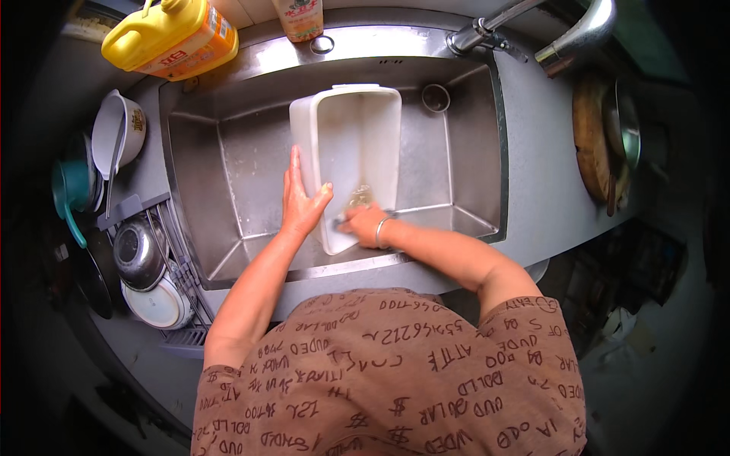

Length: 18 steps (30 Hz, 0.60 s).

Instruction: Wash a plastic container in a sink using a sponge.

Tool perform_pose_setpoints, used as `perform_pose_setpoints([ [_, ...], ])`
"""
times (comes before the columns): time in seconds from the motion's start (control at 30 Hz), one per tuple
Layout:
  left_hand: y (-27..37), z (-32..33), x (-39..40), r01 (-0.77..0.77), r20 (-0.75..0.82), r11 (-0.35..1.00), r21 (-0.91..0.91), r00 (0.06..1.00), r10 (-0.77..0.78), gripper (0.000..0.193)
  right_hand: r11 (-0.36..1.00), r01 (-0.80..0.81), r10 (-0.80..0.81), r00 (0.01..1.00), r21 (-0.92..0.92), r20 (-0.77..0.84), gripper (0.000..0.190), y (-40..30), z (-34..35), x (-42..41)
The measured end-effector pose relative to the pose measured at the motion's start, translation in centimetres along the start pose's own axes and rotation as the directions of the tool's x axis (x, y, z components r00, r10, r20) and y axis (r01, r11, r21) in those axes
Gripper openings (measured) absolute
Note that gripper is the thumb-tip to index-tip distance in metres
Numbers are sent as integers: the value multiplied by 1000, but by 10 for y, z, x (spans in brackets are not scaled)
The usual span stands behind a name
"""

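A white rectangular plastic bin [305,125] is propped at a tilt in the stainless steel sink [256,171], its open side facing me. Its left wall is held by my left hand [299,199], fingers along the outside and thumb at the rim. My right hand [365,225], blurred by motion, is inside the bin's near end. A small dark-grey item [340,221] shows at its fingers; what it is stays unclear. Beside those fingers, a patch of murky water [360,195] lies in the bin. A metal bangle [381,231] circles my right wrist.
Behind the sink stand a yellow detergent jug [177,43], another bottle [301,20] and the faucet [473,37]. At left are a white pot [120,131], a teal ladle [69,188] and a dish rack [188,279] with upturned bowls. A wooden cutting board [591,137] stands right.
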State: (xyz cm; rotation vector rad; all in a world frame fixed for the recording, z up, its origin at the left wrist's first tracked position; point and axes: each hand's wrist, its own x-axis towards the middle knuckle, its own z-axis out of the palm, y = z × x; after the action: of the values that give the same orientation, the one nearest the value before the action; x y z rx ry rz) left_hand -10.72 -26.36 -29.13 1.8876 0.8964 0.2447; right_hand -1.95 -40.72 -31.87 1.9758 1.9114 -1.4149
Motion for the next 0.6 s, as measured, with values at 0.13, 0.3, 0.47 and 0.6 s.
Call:
perform_pose_setpoints([
  [0.13,-5,-1,0,-21,-2,999,-44,1000,21,86,976,-203,211,969,-75,126,39,18,9,20],
  [0.3,-20,-7,-1,-21,39,998,-54,999,23,86,987,71,-79,996,146,47,38,-31,-3,28],
  [0.47,-44,-10,3,70,82,941,-332,996,-45,86,977,-188,204,965,-103,168,37,11,1,27],
  [0.6,-38,-13,4,-33,130,978,-204,990,61,87,995,18,-25,998,96,65,39,-30,1,43],
])
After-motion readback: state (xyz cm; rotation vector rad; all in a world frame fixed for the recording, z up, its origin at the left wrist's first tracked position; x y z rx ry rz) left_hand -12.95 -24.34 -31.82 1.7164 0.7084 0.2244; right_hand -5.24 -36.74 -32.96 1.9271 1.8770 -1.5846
